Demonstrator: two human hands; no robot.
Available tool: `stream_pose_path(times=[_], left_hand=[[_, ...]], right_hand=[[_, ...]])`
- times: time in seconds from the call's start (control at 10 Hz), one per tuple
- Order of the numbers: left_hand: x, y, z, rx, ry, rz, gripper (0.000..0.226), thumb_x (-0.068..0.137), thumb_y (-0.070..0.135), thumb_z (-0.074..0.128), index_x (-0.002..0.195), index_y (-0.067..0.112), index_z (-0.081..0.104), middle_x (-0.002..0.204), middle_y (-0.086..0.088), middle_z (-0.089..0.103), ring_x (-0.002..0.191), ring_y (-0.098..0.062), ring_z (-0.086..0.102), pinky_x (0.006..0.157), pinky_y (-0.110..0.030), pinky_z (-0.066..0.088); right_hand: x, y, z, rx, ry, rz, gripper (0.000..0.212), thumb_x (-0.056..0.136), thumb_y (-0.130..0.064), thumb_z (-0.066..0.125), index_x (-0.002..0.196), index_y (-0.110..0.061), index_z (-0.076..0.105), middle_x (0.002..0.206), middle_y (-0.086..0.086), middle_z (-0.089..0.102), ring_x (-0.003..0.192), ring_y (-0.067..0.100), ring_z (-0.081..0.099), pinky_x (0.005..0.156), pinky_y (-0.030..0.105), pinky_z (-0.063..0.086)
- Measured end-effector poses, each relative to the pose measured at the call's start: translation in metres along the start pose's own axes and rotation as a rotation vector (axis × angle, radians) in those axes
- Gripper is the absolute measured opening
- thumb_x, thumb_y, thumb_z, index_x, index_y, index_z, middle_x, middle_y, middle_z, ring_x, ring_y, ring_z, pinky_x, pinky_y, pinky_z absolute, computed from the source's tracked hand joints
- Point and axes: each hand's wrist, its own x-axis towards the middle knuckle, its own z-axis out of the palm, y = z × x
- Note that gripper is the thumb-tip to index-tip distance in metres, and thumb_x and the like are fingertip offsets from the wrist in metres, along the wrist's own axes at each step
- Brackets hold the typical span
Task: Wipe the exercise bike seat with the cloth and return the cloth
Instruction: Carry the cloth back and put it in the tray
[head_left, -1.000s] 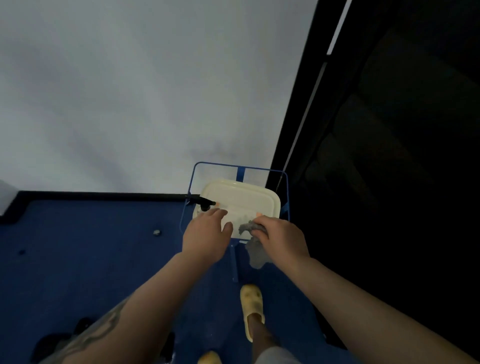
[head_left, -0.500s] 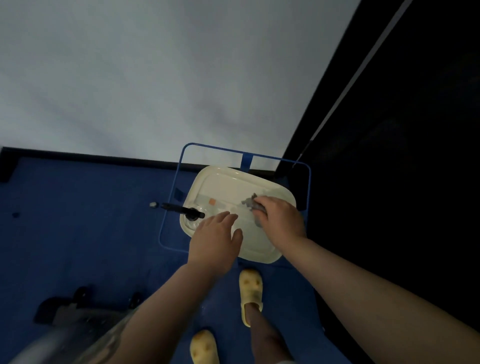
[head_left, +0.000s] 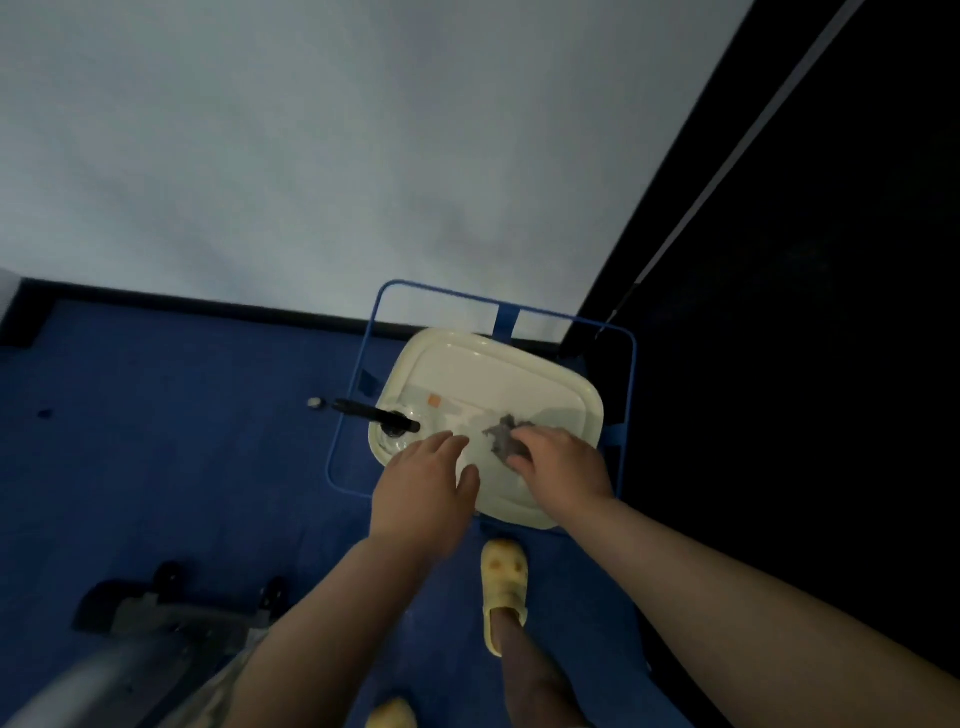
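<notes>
A small grey cloth (head_left: 503, 435) lies bunched on the cream tray (head_left: 524, 371), and my right hand (head_left: 562, 466) is closed on its near end. My left hand (head_left: 423, 493) hovers over the tray's near left edge, fingers spread and holding nothing. The tray rests in a blue wire frame (head_left: 371, 332). A grey metal part of the exercise bike (head_left: 150, 623) shows at the lower left; its seat is out of view.
A black spray nozzle (head_left: 376, 415) sticks out to the left from the tray's left corner. Blue floor spreads to the left, a white wall stands behind, and a dark panel (head_left: 805, 312) fills the right. My feet in yellow slippers (head_left: 503, 577) stand just below the tray.
The view has tilted down, so the tray sits fuller in view. My right hand has carried the cloth from the tray's near edge onto its surface. My left hand stays beside it.
</notes>
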Motion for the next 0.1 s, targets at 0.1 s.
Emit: stream_pose_path(times=[0.1], left_hand=[[-0.0149,0.0029,-0.0230,0.000,0.061,0.039,0.044,0.096,0.035,0.038,0.138,0.022,0.043,0.145,0.005,0.043,0.132,-0.016,0.038,0.106,-0.030,0.030]], right_hand=[[-0.0225,-0.0136,-0.0204,-0.023,0.072,0.004,0.029,0.096,-0.033,0.049,0.121,-0.022,0.058,0.118,0.000,0.063,0.108,0.022,0.056,0.077,0.033,0.047]])
